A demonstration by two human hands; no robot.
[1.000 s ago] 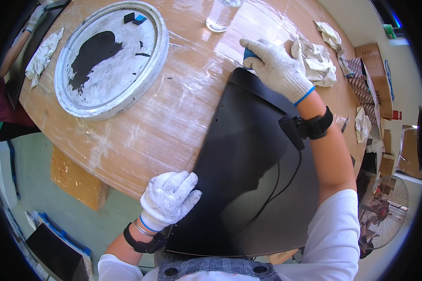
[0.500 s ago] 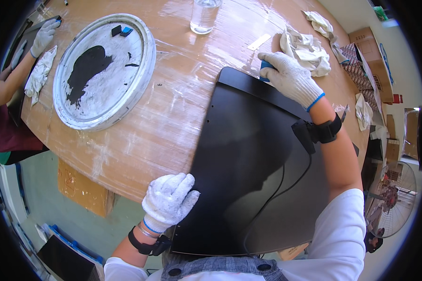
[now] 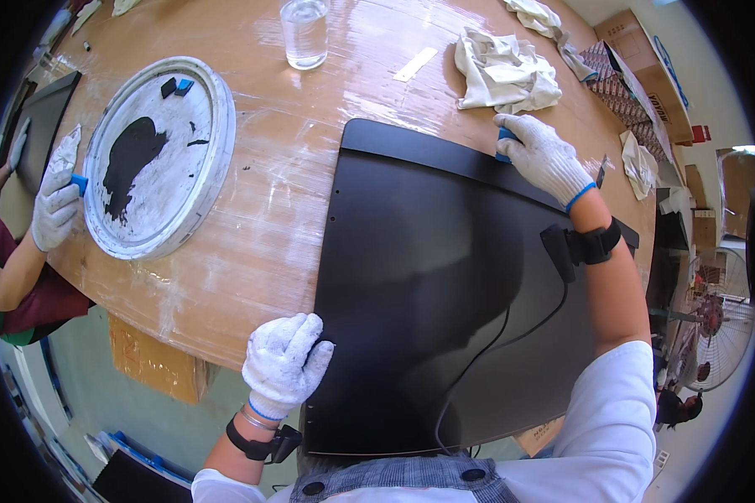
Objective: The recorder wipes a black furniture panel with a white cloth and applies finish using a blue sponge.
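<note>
The right hand (image 3: 547,157), grasping a blue sponge (image 3: 502,146), has moved rightward along the far edge of the black panel (image 3: 394,268), clear of its corner; left hand (image 3: 283,362) at left edge, grip unclear.

Tbl (image 3: 268,210) w/ blk panel (image 3: 411,310), rags (image 3: 505,74)

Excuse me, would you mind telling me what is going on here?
The person's gloved right hand holds a blue pad at the far edge of a black panel. The gloved left hand is at the panel's left edge. Further left, a co-worker's gloved hand holds another blue pad beside a round white tray bearing a black patch.
</note>
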